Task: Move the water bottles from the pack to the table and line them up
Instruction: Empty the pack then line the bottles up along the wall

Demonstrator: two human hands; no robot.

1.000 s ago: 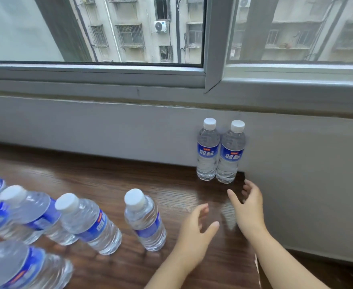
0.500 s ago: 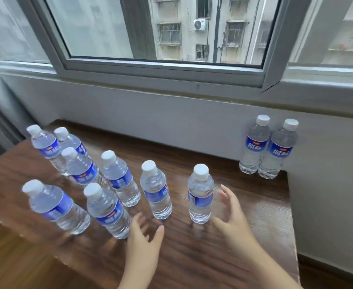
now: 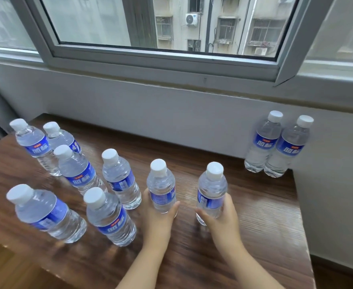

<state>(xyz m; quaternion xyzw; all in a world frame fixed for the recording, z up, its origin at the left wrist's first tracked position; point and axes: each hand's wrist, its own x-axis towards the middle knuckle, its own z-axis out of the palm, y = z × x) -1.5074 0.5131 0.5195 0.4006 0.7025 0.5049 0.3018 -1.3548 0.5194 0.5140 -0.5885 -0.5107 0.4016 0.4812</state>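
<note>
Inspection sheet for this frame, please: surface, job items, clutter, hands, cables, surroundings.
Surface: dark brown wooden table.
Job's things: ten clear plastic water bottles with white caps and blue labels, all upright; two stand as a pair against the grey wall.
Clutter: nothing seen.
Hands: left hand grips one bottle; right hand grips the neighbouring bottle.
Cables: nothing seen.
Surroundings: grey-framed window, buildings outside.

A bare stretch of wooden table (image 3: 254, 205) is left open between the right-hand held bottle (image 3: 212, 189) and the two bottles against the wall (image 3: 275, 146). The left half is crowded by six standing bottles (image 3: 79, 174), with narrow gaps between them. The far edge is closed off by the wall (image 3: 171, 115).
</note>
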